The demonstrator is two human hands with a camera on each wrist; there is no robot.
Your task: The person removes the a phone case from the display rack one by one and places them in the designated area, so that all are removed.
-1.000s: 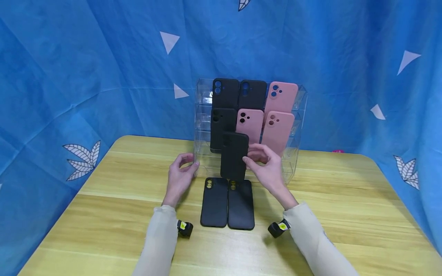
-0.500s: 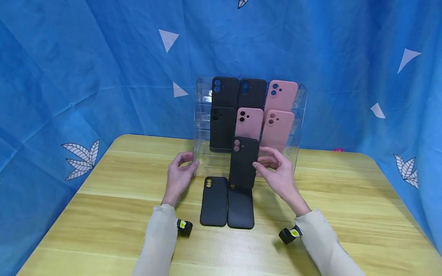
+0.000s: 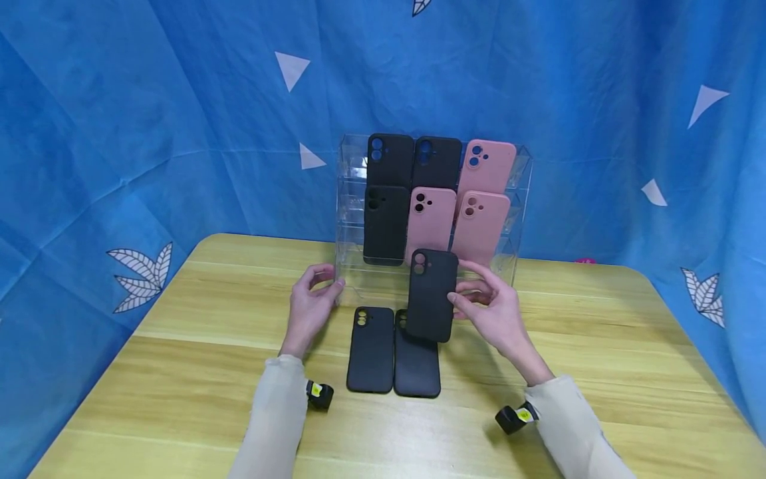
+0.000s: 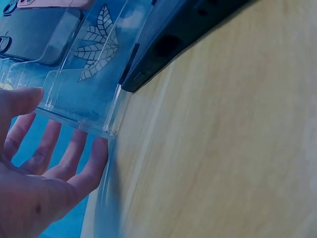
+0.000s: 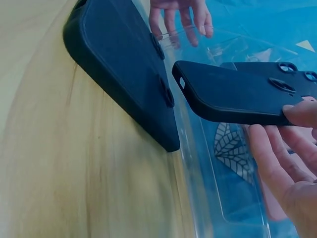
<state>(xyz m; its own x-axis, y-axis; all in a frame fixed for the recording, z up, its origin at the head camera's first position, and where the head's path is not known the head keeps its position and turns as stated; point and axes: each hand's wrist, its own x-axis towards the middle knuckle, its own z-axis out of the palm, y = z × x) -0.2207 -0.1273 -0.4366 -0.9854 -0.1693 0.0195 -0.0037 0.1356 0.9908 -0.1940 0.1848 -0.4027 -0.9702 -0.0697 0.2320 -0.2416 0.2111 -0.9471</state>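
Note:
A black phone case (image 3: 432, 296) is pinched by its right edge between the thumb and fingers of my right hand (image 3: 493, 309). It is held upright in front of the clear acrylic display rack (image 3: 362, 283), overlapping a flat black case (image 3: 417, 366) on the table in the head view. Another black case (image 3: 370, 352) lies beside that one. My left hand (image 3: 311, 306) holds the left side of the rack, thumb at the front and fingers along the side panel (image 4: 74, 106). Black cases (image 3: 385, 226) and pink cases (image 3: 481, 229) stand in the rack's upper tiers.
The rack stands near the back of the wooden table (image 3: 239, 386). Behind it hangs a blue curtain (image 3: 239, 120) with white leaf and triangle prints. A small pink item (image 3: 585, 261) shows at the table's back edge.
My right hand has moved the black case right and down, away from the rack's lower tier and over the right-hand flat case. My left hand stays at the rack's side.

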